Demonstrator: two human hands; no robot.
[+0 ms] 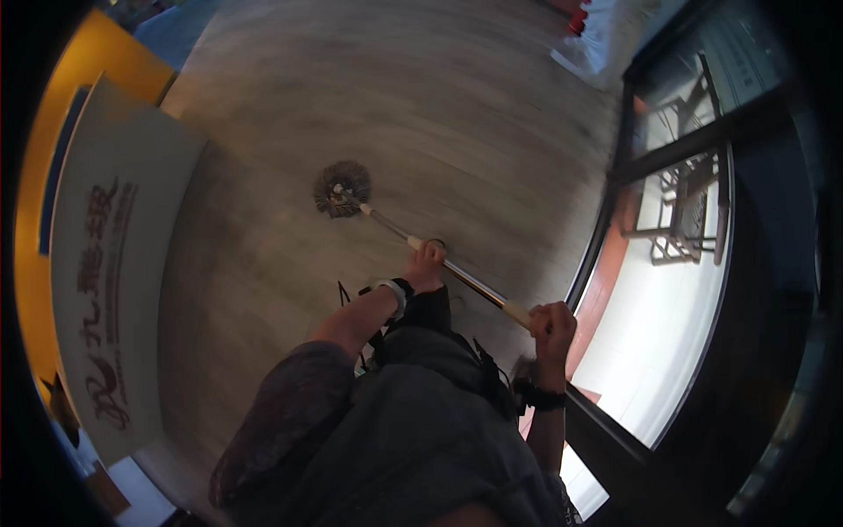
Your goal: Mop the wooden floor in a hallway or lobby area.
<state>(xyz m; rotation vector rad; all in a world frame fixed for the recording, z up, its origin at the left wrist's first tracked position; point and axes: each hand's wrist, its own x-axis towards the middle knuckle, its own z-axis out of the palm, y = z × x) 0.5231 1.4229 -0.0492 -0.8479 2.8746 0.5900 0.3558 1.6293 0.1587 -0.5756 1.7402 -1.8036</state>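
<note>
A round mop head (342,189) with grey strands rests on the wood-look floor (276,263), left of the picture's middle. From it a metal mop handle (477,283) with pale plastic sleeves slants down to the right. Around the handle's middle, just above a pale joint, my left hand (427,262) is closed; that wrist wears a light band and a dark one. My right hand (553,323) grips the pale grip at the handle's upper end, with a dark band on the wrist.
A white counter panel (125,263) bearing writing stands at the left, beside a yellow surface (39,197). Dark-framed glass (619,178) runs along the right, with a wooden chair (688,204) behind it. White plastic-like material (596,46) lies at the top right.
</note>
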